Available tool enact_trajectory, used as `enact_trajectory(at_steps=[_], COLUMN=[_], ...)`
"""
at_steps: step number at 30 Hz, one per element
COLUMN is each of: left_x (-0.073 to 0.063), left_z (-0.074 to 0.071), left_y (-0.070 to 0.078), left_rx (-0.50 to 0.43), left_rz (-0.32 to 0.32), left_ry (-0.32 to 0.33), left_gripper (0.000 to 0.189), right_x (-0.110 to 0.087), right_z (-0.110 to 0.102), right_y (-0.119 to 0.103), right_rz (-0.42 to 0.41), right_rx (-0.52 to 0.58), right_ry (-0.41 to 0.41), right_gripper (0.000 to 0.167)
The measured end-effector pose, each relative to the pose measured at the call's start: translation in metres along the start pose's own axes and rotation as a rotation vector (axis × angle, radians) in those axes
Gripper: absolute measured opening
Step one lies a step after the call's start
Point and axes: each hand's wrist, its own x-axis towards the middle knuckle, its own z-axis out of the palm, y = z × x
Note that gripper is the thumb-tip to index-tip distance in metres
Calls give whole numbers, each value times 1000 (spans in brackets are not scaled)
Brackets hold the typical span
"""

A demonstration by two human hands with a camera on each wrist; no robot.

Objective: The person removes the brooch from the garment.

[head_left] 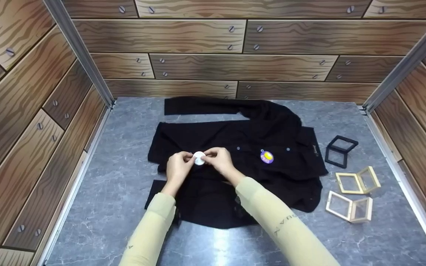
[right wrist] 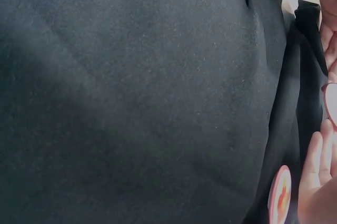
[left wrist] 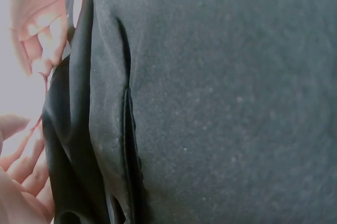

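A black button-up shirt (head_left: pixel 213 136) lies spread on the grey surface, its collar to the right. Over its lower front, my left hand (head_left: pixel 178 167) and right hand (head_left: pixel 220 162) pinch a small round white badge (head_left: pixel 199 158) from either side. That badge (right wrist: pixel 331 103) shows a reddish rim in the right wrist view. On the shirt to the right lies an oval purple badge (head_left: pixel 267 157) with a yellow middle, also visible as a picture badge (right wrist: pixel 280 197) from the right wrist. Shirt cloth fills most of the left wrist view.
To the right of the collar stand three hinged frames: a black frame (head_left: pixel 337 150), a yellow frame (head_left: pixel 357 181) and a pale frame (head_left: pixel 349 207). Wood-patterned walls (head_left: pixel 198 37) close the back and both sides. One shirt sleeve (head_left: pixel 198 106) stretches along the back.
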Motion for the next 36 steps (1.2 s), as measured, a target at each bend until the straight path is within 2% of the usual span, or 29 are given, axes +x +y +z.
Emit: enact_trajectory(at_steps=[9,20,25,36], left_x=[0,-3,-2,0], left_z=[1,2,2,2], left_y=[-1,-1,0,0], left_rx=[23,40,8,-63], left_rz=[2,-13,-14,-66], left_ry=[8,21,12,15], left_gripper=[14,13,12,24], right_x=[0,-2,-2,-2], right_z=[-2,-2,-3,-4], right_y=[3,3,3,1], right_rz=[-53,-64,-70,-65], right_rx=[-95,-79,-94,-103], right_ry=[23,17,27,19], right_gripper=[16,15,14,12])
